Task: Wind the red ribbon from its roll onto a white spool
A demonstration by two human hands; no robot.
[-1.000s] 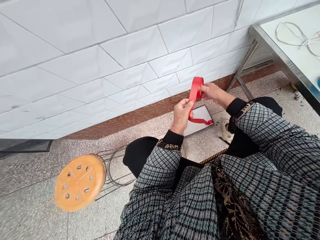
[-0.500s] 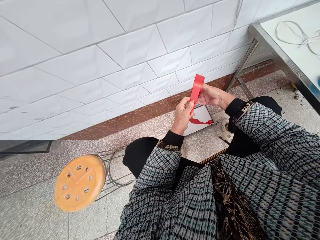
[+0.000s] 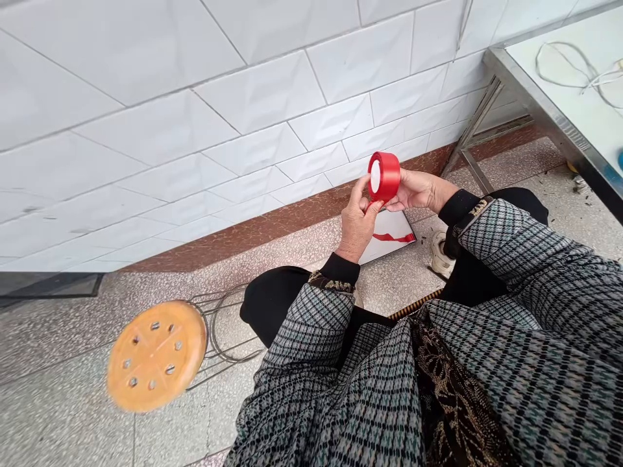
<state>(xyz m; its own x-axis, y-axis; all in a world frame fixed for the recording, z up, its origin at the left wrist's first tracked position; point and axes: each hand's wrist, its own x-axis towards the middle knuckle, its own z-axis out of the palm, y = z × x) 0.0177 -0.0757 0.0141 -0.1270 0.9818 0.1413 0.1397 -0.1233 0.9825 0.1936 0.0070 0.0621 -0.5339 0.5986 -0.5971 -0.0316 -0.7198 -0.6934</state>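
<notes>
A roll of shiny red ribbon (image 3: 387,176) with a white core is held up between both hands, the core facing left. My left hand (image 3: 357,220) is closed on the lower left of the roll, its thumb along the bottom and index finger at the left rim. From the right, my right hand (image 3: 417,189) holds the roll, with its fingers partly hidden behind it. Below the hands, a white rectangular board (image 3: 384,248) with a dark edge lies on the floor. A strip of red ribbon (image 3: 396,238) runs across it.
To the left, a stool with a round orange seat (image 3: 156,357) and wire legs stands on the speckled floor. A metal-edged table (image 3: 535,81) with a white cable (image 3: 559,84) is at the right. The white tiled wall (image 3: 272,110) rises ahead.
The ribbon roll has turned, so its white core now shows instead of mostly its red outer band. My left fingers have shifted up along its left side.
</notes>
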